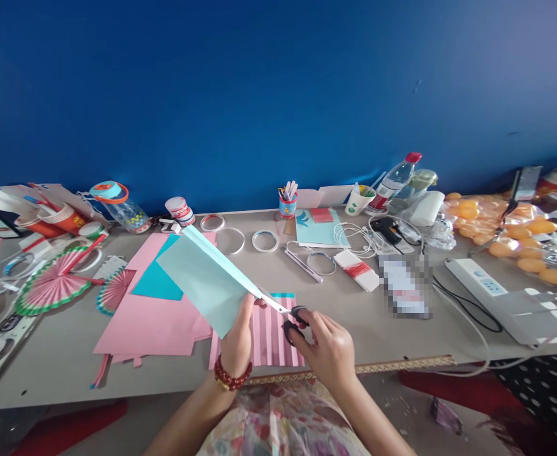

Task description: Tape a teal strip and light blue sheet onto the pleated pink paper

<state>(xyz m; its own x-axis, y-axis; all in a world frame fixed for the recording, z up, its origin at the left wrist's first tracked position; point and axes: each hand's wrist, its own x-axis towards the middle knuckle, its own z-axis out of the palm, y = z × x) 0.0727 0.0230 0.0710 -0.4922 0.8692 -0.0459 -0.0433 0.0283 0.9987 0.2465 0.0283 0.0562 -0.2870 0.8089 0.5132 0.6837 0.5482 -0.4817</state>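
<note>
My left hand (pixel 238 339) grips a sheet of light blue paper (pixel 202 278) by its lower right corner, holding it up above the table. In my right hand (pixel 328 345) is a pair of scissors (pixel 285 313) with black handles, its blades at the paper's right edge near my left fingers. A narrow strip along that long edge stands apart from the sheet or is folded; I cannot tell which. Below my hands lies a pleated pink paper (pixel 278 339) with a blue top edge. Pink sheets (pixel 150 323) and a darker blue piece (pixel 162 278) lie to the left.
Pink paper fans (pixel 53 282) lie at the left, near a water bottle (pixel 121 206). Tape rolls (pixel 265 241), a pen cup (pixel 288 204) and a white-and-red box (pixel 357 271) sit behind. At right are a power strip (pixel 478 285), cables and bagged orange balls (pixel 520 231).
</note>
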